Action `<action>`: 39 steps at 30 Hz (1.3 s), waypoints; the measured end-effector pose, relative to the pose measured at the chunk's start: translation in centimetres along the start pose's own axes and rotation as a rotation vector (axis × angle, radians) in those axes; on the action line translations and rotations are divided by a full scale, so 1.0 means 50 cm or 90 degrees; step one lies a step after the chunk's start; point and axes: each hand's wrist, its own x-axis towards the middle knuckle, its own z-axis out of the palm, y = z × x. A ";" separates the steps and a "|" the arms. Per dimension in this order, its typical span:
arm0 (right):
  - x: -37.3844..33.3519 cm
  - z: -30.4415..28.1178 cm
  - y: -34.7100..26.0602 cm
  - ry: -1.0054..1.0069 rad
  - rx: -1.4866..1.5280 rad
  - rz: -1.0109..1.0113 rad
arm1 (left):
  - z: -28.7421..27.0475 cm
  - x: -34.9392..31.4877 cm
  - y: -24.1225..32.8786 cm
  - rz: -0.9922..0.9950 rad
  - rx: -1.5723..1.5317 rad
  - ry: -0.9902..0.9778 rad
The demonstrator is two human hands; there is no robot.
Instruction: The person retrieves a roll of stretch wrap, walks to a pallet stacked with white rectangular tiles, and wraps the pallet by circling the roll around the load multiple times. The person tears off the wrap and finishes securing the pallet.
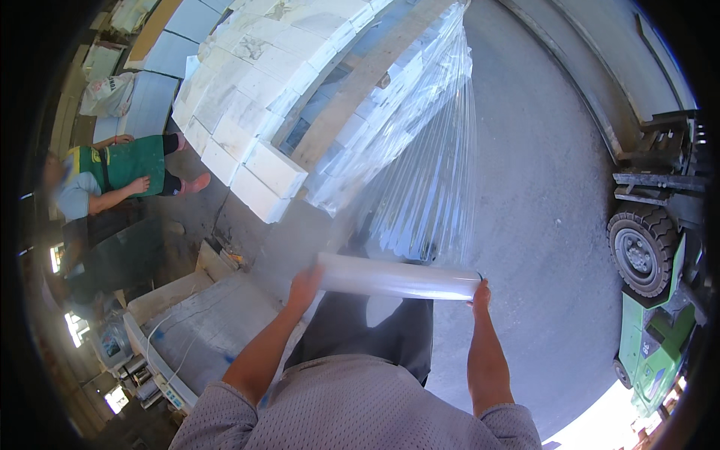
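Observation:
A roll of clear stretch film lies level across the front of my body. My left hand is closed round its left end, and my right hand grips the right end. From the roll a pleated sheet of film runs up and away to a big stack of white blocks. Film covers the right side of that stack. A wooden board runs along the stack between the blocks.
At the left stands a person in a green apron. A machine with a pale flat top is at lower left. On the right is a green forklift with a large black tyre. Grey floor lies between the stack and the forklift.

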 end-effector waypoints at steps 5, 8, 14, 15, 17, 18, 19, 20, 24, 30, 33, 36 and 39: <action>-0.065 0.170 0.069 0.004 -0.021 0.008 | -0.103 0.113 -0.131 0.070 0.059 -0.015; -0.098 0.314 0.122 0.045 -0.039 -0.002 | -0.184 0.211 -0.187 0.128 0.085 -0.025; -0.177 0.572 0.216 0.092 -0.107 -0.059 | -0.369 0.271 -0.226 0.137 0.135 -0.084; -0.197 0.605 0.220 0.068 -0.080 -0.027 | -0.397 0.279 -0.225 0.147 0.160 -0.084; -0.240 0.670 0.224 0.070 -0.016 0.036 | -0.439 0.297 -0.229 0.146 0.220 -0.097; -0.259 0.694 0.229 0.070 0.014 0.062 | -0.466 0.308 -0.231 0.136 0.258 -0.108; -0.276 0.726 0.231 0.087 0.018 0.046 | -0.489 0.318 -0.235 0.106 0.298 -0.107; -0.286 0.750 0.237 0.065 0.030 0.064 | -0.506 0.330 -0.240 0.158 0.289 -0.119; -0.321 0.898 0.287 0.024 0.020 0.019 | -0.581 0.364 -0.269 0.214 0.325 -0.117; -0.403 1.095 0.338 0.005 0.138 0.048 | -0.684 0.401 -0.284 0.311 0.395 -0.116; -0.450 1.156 0.318 0.020 0.231 0.127 | -0.733 0.428 -0.256 0.358 0.451 -0.140; -0.499 1.226 0.318 0.017 0.308 0.210 | -0.776 0.485 -0.220 0.345 0.536 -0.170; -0.547 1.336 0.329 0.059 0.331 0.252 | -0.816 0.577 -0.196 0.382 0.561 -0.212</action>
